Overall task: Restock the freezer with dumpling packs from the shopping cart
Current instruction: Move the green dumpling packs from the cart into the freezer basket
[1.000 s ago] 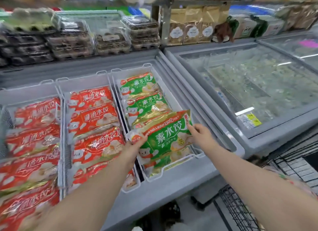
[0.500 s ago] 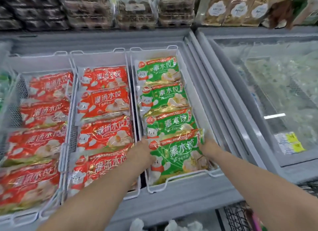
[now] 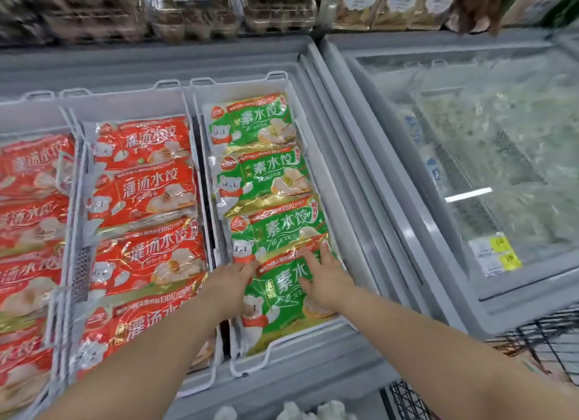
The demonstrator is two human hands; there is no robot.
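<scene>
A green dumpling pack point(image 3: 279, 297) lies at the near end of the right white wire basket point(image 3: 250, 365) in the open freezer, overlapping three more green packs point(image 3: 260, 175) behind it. My left hand point(image 3: 230, 281) rests on the pack's left edge, fingers curled over it. My right hand point(image 3: 326, 278) lies flat on the pack's upper right, fingers straight and spread. Two baskets to the left hold several red dumpling packs point(image 3: 144, 187). A corner of the black wire shopping cart point(image 3: 532, 341) shows at the lower right.
To the right a second freezer is closed by a glass lid point(image 3: 470, 156) with yellow price labels point(image 3: 501, 252). A shelf of egg cartons point(image 3: 194, 9) and bagged goods runs behind the freezers. The grey freezer rim point(image 3: 313, 372) lies in front of me.
The green pack has gone down from mid-air into the near end of the right basket. My right hand has shifted from its right edge onto its top, fingers now flat.
</scene>
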